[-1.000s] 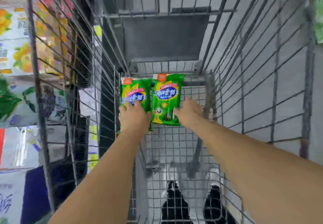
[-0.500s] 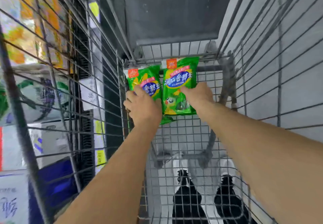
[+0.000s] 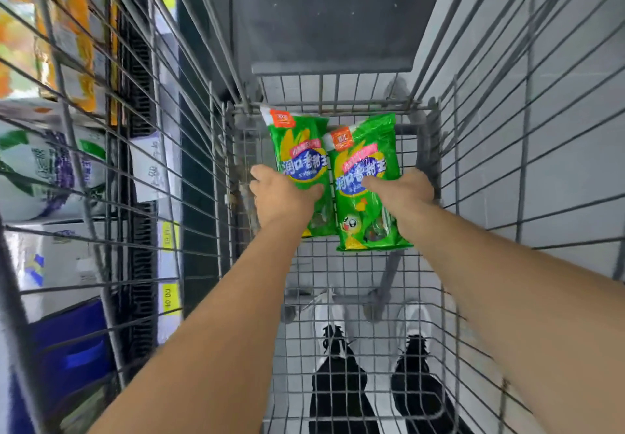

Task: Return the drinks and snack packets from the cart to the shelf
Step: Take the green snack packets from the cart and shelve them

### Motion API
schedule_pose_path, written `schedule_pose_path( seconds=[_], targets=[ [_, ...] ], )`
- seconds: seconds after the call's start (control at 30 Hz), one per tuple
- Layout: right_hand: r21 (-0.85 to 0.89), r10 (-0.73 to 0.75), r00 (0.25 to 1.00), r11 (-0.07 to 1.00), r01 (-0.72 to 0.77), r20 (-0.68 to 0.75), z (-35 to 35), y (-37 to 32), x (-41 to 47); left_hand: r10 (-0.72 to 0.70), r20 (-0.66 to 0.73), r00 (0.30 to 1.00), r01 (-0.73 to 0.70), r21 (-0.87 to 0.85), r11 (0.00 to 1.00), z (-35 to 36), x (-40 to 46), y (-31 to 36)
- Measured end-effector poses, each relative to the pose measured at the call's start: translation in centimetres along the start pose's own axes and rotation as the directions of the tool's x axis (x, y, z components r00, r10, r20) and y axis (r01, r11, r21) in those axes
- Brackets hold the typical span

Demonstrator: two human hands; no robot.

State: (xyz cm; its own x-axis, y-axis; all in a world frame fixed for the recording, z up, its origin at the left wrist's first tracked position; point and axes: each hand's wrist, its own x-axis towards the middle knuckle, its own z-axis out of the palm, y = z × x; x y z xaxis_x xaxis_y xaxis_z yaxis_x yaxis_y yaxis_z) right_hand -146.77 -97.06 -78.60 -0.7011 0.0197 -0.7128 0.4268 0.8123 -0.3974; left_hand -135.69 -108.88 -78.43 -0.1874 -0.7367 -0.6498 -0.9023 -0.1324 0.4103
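Two green snack packets with orange corner labels are inside the wire cart. My left hand grips the left packet by its left side, thumb across its front. My right hand grips the right packet from its right side, thumb over the blue label. Both packets stand side by side, their tops toward the cart's far end. Both arms reach down into the cart from the near side.
The cart's wire walls rise on both sides. To the left, through the wire, is a shelf with white and blue boxes and yellow price tags. Black and white shoes show through the cart floor. A grey flap hangs at the far end.
Both hands have closed on the packets and raised them off the cart floor; the packets now sit higher and more upright between my hands. The view has tilted further down.
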Motion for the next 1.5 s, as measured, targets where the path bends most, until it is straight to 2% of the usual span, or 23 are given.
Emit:
schedule_pose_path(
  seconds=[0.1,0.27,0.47,0.57,0.7,0.9,0.97,1.13,1.37,1.5],
  targets=[
    [0.001,-0.044,0.999,0.999,0.044,0.006,-0.4,0.8,0.2,-0.079,0.075,0.994,0.087,-0.115,0.990,0.4,0.3,0.5],
    [-0.016,-0.062,0.997,0.998,0.063,0.054,-0.3,1.1,0.2,-0.083,0.172,0.982,0.126,-0.263,0.956,-0.1,0.4,-0.2],
    [-0.020,-0.007,0.998,1.000,0.008,0.061,-0.6,0.9,-0.3,-0.068,0.163,0.984,0.078,-0.056,0.995,-0.9,0.6,-1.2],
    [-0.021,-0.007,0.998,1.000,0.008,0.061,-0.5,0.8,0.0,-0.038,0.210,0.977,0.065,-0.125,0.990,-1.2,1.0,-2.1],
    [-0.013,-0.027,0.999,1.000,0.027,0.039,-0.3,0.9,0.1,-0.131,0.272,0.953,0.206,-0.268,0.941,-0.9,1.1,-2.1],
    [-0.116,-0.092,0.996,0.989,0.091,-0.003,-0.8,0.8,-0.3,-0.099,0.277,0.956,0.191,-0.329,0.925,-1.1,0.6,-1.7],
    [-0.166,-0.117,0.993,0.979,0.116,0.004,-1.6,0.2,-1.4,-0.116,0.288,0.951,0.225,-0.382,0.896,-2.1,-0.3,-1.6],
    [-0.220,-0.225,0.972,0.947,0.233,0.062,-6.6,-2.6,-6.9,-0.110,0.323,0.940,0.271,-0.510,0.817,-7.3,-5.9,0.1],
    [-0.132,-0.435,0.889,0.882,0.453,0.145,-18.2,-8.2,-18.1,-0.013,0.238,0.971,0.152,-0.580,0.801,-16.0,-17.5,4.8],
    [-0.029,-0.494,0.841,0.859,0.512,0.219,-25.0,-10.4,-22.1,0.076,0.160,0.984,0.048,-0.652,0.756,-20.2,-25.8,8.3]
  ],
)
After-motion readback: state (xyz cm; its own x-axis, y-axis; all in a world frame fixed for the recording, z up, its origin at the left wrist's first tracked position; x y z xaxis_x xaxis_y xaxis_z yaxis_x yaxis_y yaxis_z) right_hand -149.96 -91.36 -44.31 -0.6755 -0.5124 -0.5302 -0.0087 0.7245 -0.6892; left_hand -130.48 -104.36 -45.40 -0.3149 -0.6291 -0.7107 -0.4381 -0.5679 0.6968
